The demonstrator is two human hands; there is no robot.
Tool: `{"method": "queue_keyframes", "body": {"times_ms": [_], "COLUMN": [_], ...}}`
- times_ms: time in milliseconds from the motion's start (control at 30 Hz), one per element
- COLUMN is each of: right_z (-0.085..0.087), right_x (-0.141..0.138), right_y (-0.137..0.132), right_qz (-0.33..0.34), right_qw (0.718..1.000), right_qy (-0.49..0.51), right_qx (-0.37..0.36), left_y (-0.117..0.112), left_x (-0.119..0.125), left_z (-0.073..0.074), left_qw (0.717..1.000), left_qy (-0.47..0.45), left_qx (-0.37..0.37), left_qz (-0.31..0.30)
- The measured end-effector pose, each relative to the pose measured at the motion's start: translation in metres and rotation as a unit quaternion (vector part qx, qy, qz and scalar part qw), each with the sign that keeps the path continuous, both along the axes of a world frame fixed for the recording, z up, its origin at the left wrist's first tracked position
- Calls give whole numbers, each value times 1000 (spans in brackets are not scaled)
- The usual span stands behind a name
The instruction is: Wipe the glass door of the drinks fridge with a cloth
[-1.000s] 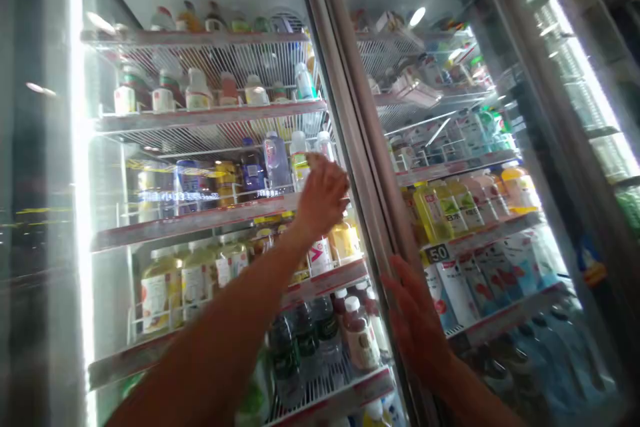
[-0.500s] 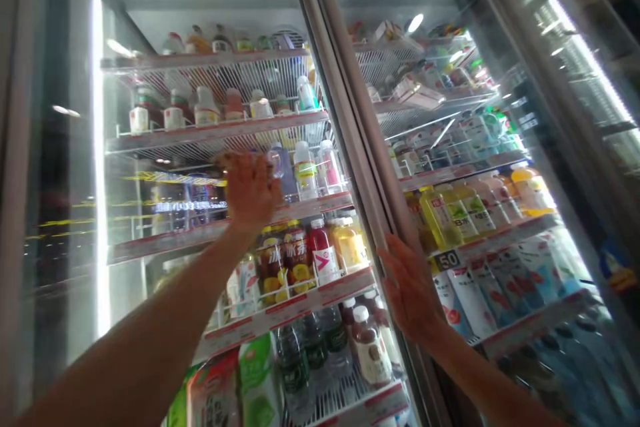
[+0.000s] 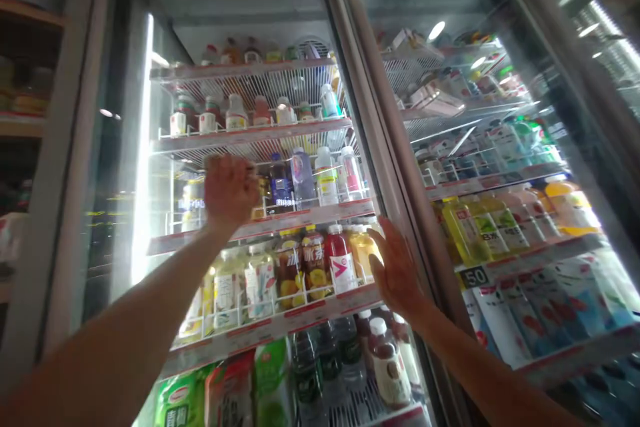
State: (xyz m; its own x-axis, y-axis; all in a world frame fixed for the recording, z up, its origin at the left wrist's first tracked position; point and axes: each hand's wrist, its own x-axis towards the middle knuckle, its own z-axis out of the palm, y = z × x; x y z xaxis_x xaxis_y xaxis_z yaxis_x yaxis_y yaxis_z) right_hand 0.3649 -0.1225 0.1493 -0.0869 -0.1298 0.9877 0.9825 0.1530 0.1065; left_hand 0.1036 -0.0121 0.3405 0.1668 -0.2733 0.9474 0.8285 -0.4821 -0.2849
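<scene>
My left hand [image 3: 230, 190] is raised in front of the glass door [image 3: 117, 167] of a lit drinks fridge, level with a middle shelf. Motion blurs its fingers, and I cannot make out whether anything is in them. A brownish smear shows by the fingertips; it may be a reflection. My right hand [image 3: 397, 273] lies against the edge of the door frame [image 3: 367, 107], fingers stretched and thumb apart, holding nothing. Behind the glass, nearest that hand, stand a yellow drink bottle [image 3: 361, 250] and a red drink bottle [image 3: 340, 257].
A second glass door stands to the right, with yellow bottles [image 3: 463, 230] and a price tag [image 3: 474, 276] reading 50 behind it. Green and red bags [image 3: 273, 380] sit on the low shelf. Wooden shelves [image 3: 30, 12] with goods rise at the far left.
The view has shifted left, bringing the wooden shelves into sight. My left hand has moved left across the glass. My right hand has shifted slightly left relative to the door frame, its thumb now apart.
</scene>
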Motion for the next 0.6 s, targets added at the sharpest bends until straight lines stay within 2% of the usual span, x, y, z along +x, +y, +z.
{"method": "queue_keyframes", "body": {"times_ms": [67,133,200,267,367,433,500,533,600], "right_z": [2,1,-1,-2,-4,-4,-4,-5,-5], "right_x": [-2,-3,-4,-3,1,3,5,5,4], "right_y": [12,21,24,24,24,24,25,25,25], "right_qz": [-28,-59,-77,-81,-79,-78,-76,-75,-71], "right_qw": [1000,998,997,997,997,997,997,997,997], "right_qy": [9,14,17,15,0,-6,-9,-8,-6], "right_qx": [-4,-15,-21,-12,6,9,9,9,10], "left_y": [6,4,-3,-12,-27,-33,-29,-23,-6], "left_x": [-31,-31,0,49,119,139,125,105,44], "left_z": [1,-6,-18,-34,-55,-59,-53,-47,-34], "left_qw": [995,990,993,998,987,978,977,981,993], "left_qy": [-95,-138,-105,-8,147,190,191,174,101], "left_qx": [-21,-37,-43,-21,41,65,72,69,48], "left_qz": [-2,-15,-34,-52,-60,-60,-53,-46,-30]}}
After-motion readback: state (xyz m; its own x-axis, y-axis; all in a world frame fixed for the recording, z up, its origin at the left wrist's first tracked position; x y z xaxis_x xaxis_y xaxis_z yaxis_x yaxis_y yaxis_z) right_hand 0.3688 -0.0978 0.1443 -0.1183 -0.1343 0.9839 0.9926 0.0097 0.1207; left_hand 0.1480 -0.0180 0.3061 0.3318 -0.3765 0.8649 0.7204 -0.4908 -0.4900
